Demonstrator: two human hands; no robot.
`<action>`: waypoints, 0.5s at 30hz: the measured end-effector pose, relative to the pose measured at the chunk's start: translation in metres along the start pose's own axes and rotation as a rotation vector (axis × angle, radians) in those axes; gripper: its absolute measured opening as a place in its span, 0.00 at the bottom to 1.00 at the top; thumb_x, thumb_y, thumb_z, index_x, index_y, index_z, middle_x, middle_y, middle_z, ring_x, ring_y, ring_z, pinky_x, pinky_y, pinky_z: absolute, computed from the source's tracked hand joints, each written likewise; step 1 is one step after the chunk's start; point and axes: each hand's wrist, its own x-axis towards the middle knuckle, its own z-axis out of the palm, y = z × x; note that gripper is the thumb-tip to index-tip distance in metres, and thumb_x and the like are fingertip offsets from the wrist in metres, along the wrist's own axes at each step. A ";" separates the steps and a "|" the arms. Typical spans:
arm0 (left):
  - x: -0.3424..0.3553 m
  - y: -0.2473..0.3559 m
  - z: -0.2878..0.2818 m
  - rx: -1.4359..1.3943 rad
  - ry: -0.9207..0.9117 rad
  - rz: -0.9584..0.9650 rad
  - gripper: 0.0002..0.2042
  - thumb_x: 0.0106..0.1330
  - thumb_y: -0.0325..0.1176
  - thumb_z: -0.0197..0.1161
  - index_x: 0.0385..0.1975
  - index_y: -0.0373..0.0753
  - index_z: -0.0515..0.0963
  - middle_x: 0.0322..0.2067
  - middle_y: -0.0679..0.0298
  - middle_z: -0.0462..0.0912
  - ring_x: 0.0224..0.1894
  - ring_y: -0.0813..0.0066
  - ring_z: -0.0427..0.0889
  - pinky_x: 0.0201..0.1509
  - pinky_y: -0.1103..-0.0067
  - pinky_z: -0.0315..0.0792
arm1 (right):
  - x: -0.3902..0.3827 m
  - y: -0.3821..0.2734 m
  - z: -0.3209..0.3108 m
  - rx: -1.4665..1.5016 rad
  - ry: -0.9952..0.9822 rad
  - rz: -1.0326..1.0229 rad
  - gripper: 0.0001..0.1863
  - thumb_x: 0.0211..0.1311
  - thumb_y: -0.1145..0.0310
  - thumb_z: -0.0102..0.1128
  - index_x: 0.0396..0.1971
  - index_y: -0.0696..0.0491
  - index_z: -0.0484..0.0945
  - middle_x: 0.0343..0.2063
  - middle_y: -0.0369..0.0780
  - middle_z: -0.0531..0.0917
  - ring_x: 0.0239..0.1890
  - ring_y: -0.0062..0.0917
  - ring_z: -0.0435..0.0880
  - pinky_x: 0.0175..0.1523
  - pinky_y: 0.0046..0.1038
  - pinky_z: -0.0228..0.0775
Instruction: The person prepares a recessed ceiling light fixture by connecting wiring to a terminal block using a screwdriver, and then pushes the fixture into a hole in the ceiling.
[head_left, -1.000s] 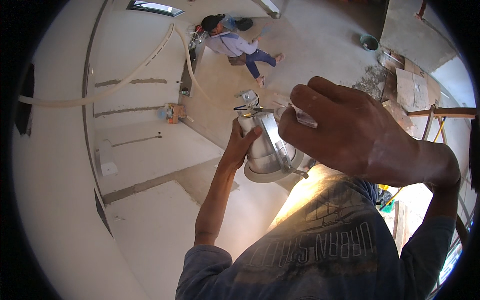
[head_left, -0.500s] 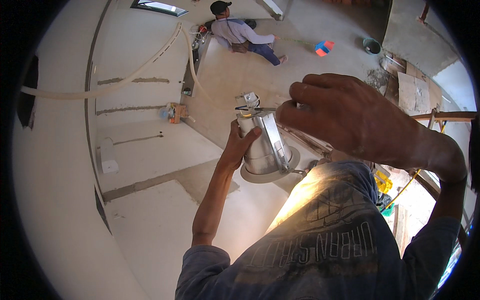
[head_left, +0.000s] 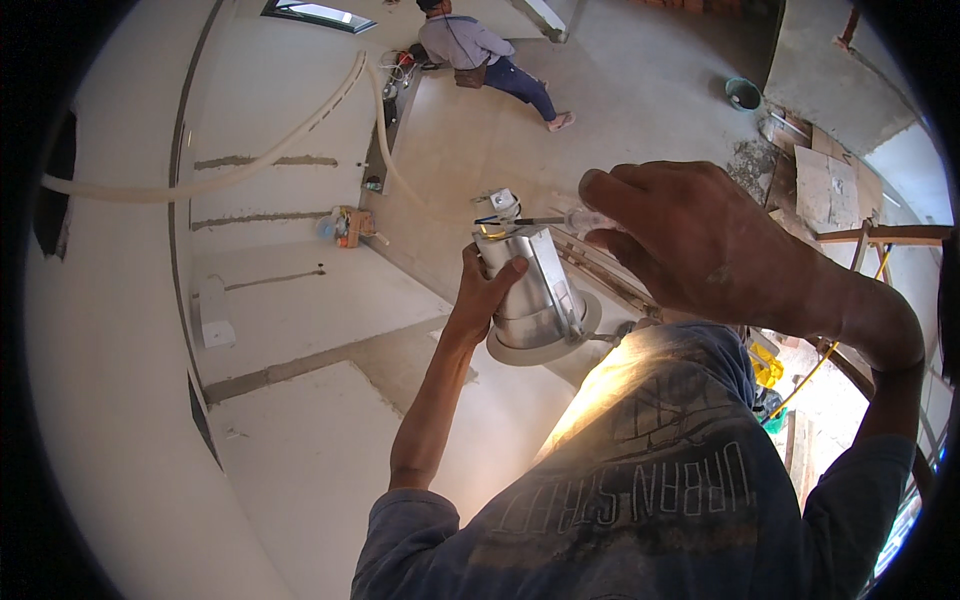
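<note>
My left hand (head_left: 484, 295) is wrapped round a silver recessed downlight (head_left: 530, 280), thumb across its metal can. The wide pale rim (head_left: 535, 350) faces down toward my shirt. At the upper end sit a small metal bracket (head_left: 497, 203) and a few short wires, one of them yellow. My right hand (head_left: 700, 240) holds a screwdriver by its clear handle (head_left: 584, 221), between thumb and fingers. Its thin shaft (head_left: 545, 220) points left and reaches the wires by the bracket; exactly what the tip touches is too small to tell.
Far below, a person (head_left: 465, 45) stands near cables by the wall. A dark bucket (head_left: 742, 94) is on the floor, with cardboard sheets (head_left: 828, 185) nearer. A pale flexible conduit (head_left: 270, 155) hangs across the left. At right run a wooden bar (head_left: 885, 234) and a yellow cable (head_left: 812, 372).
My right fingers have loosened and drawn back a little, baring the screwdriver's clear handle. The downlight has shifted slightly right. The other person has moved up, and their long-handled orange-and-blue tool no longer shows.
</note>
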 end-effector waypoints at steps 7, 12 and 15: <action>-0.001 0.002 -0.001 0.011 0.040 0.030 0.42 0.55 0.43 0.73 0.56 0.25 0.50 0.49 0.44 0.69 0.51 0.62 0.76 0.48 0.72 0.79 | -0.005 0.020 0.013 -0.066 0.085 -0.180 0.14 0.54 0.74 0.64 0.38 0.58 0.70 0.33 0.45 0.75 0.37 0.41 0.79 0.39 0.39 0.76; 0.000 0.003 -0.002 0.013 0.067 0.044 0.44 0.54 0.43 0.75 0.56 0.24 0.50 0.49 0.44 0.69 0.50 0.62 0.77 0.49 0.72 0.79 | -0.009 0.022 0.017 0.072 0.084 -0.075 0.13 0.54 0.75 0.63 0.37 0.58 0.70 0.30 0.46 0.75 0.35 0.41 0.79 0.37 0.40 0.73; 0.000 -0.001 -0.004 0.034 0.086 0.046 0.44 0.53 0.43 0.75 0.56 0.24 0.50 0.49 0.44 0.69 0.50 0.61 0.77 0.49 0.72 0.79 | -0.011 0.022 0.018 0.105 0.048 -0.051 0.13 0.54 0.76 0.63 0.37 0.58 0.69 0.29 0.46 0.75 0.35 0.41 0.79 0.36 0.40 0.73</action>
